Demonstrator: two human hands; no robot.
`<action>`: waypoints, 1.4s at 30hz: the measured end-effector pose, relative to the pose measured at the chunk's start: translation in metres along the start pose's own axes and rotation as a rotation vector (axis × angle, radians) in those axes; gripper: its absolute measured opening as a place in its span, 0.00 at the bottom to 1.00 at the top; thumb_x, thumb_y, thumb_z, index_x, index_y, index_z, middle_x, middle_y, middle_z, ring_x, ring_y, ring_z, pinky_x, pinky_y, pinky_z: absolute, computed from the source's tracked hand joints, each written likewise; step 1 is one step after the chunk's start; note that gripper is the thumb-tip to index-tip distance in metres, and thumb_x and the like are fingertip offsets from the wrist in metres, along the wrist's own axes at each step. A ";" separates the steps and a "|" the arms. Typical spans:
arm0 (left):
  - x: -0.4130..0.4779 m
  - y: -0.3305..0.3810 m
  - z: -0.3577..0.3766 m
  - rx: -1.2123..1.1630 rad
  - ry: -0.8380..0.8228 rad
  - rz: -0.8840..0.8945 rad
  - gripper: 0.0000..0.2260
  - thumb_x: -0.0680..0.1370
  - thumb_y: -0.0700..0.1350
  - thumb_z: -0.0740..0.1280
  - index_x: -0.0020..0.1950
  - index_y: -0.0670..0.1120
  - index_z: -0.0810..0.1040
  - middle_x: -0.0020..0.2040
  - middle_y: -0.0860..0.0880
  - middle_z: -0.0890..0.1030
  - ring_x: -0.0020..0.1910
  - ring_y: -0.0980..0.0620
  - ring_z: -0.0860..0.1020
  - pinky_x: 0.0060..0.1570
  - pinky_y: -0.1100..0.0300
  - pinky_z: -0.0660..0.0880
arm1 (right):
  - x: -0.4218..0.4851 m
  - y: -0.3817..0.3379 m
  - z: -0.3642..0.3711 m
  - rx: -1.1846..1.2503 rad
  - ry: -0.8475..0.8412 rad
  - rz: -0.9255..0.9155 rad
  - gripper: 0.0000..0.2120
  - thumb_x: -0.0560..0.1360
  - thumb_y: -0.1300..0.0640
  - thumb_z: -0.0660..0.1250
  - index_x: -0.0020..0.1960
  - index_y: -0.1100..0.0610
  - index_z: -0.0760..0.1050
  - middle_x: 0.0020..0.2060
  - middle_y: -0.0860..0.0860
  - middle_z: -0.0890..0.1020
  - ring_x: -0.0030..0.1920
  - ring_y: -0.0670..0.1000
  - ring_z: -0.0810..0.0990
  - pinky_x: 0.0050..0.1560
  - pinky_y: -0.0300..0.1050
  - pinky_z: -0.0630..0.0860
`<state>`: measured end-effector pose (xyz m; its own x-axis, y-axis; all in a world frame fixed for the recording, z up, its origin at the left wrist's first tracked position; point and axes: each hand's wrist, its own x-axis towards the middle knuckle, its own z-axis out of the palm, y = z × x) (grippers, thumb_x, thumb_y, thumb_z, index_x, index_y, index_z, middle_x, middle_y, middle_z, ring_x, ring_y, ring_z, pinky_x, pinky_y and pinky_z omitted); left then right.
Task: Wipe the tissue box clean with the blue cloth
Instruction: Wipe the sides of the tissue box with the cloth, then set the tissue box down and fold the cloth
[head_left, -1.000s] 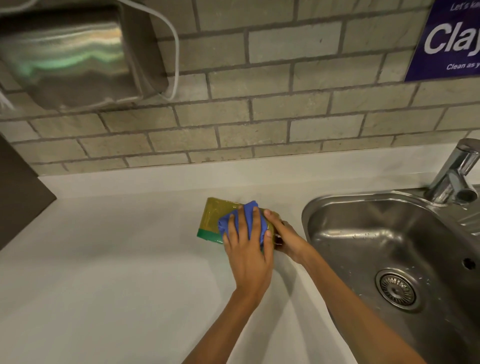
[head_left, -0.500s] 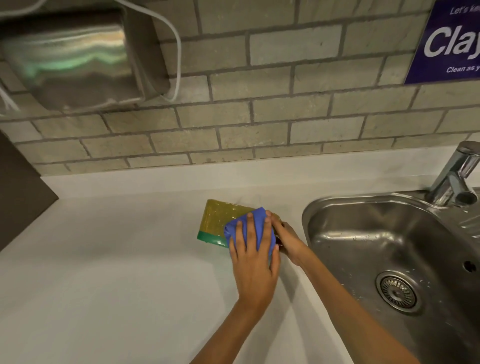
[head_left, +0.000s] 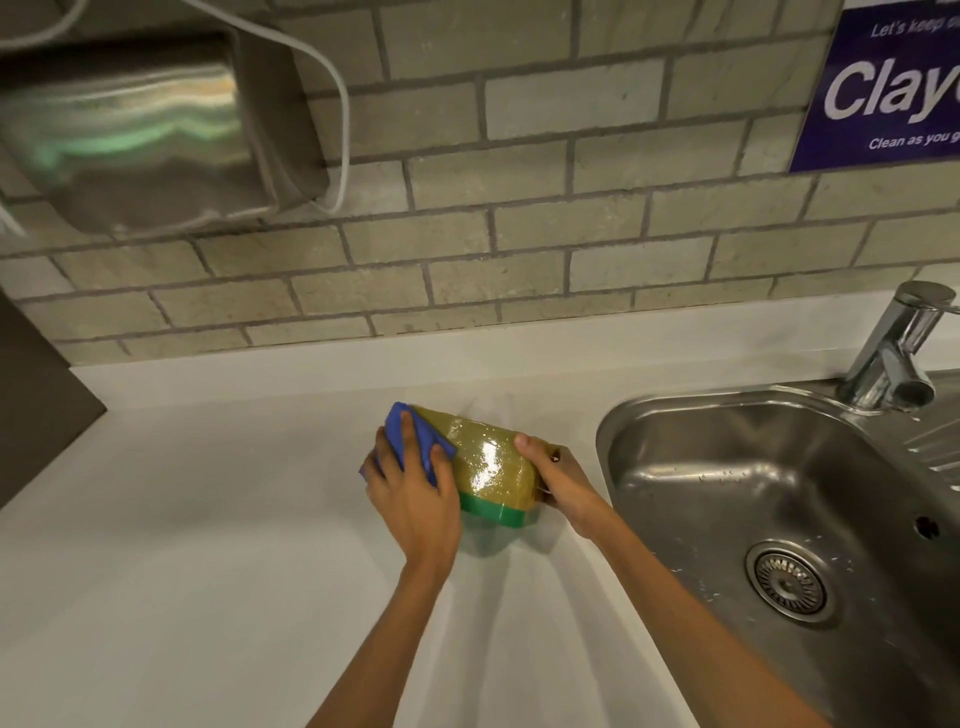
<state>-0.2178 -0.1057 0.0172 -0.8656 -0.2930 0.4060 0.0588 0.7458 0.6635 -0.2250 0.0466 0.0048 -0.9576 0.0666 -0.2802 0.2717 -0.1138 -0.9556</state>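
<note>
left hand (head_left: 415, 499): presses blue cloth (head_left: 415, 441) on the left end of the tissue box (head_left: 488, 467) | right hand (head_left: 563, 480): grips the box's right end, thumb on top | box: on white worktop (head_left: 208, 545), just left of steel sink (head_left: 753, 493) | tap (head_left: 893, 353): behind sink

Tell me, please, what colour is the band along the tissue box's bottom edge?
Green, under a yellow-olive top; the head view shows the tissue box best.

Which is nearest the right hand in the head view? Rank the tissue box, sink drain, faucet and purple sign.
1. tissue box: held by the right hand.
2. sink drain: lower right.
3. faucet: right, behind the basin.
4. purple sign: upper wall.
</note>
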 end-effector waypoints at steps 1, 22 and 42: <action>-0.010 0.006 0.000 0.023 -0.028 0.062 0.24 0.78 0.51 0.54 0.72 0.44 0.67 0.71 0.38 0.69 0.67 0.35 0.67 0.64 0.42 0.68 | -0.001 0.000 0.001 0.008 -0.004 -0.013 0.23 0.69 0.42 0.68 0.56 0.58 0.76 0.54 0.57 0.82 0.55 0.55 0.81 0.60 0.52 0.77; -0.019 0.014 -0.008 -0.713 -0.117 -0.612 0.19 0.71 0.54 0.70 0.57 0.50 0.70 0.57 0.40 0.77 0.55 0.40 0.77 0.60 0.41 0.75 | -0.020 0.007 0.055 -0.024 0.236 -0.279 0.23 0.76 0.53 0.64 0.67 0.57 0.61 0.63 0.57 0.68 0.62 0.54 0.72 0.58 0.42 0.74; -0.018 0.001 -0.025 -0.862 -0.115 -1.069 0.14 0.80 0.46 0.57 0.64 0.42 0.68 0.51 0.40 0.78 0.49 0.40 0.78 0.51 0.46 0.78 | -0.058 0.038 0.105 0.003 0.336 -0.229 0.25 0.71 0.58 0.71 0.64 0.61 0.64 0.59 0.57 0.68 0.45 0.42 0.73 0.50 0.38 0.77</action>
<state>-0.1898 -0.1152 0.0261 -0.7177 -0.4020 -0.5686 -0.4044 -0.4241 0.8103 -0.1695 -0.0653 -0.0059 -0.9088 0.4104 -0.0744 0.0540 -0.0612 -0.9967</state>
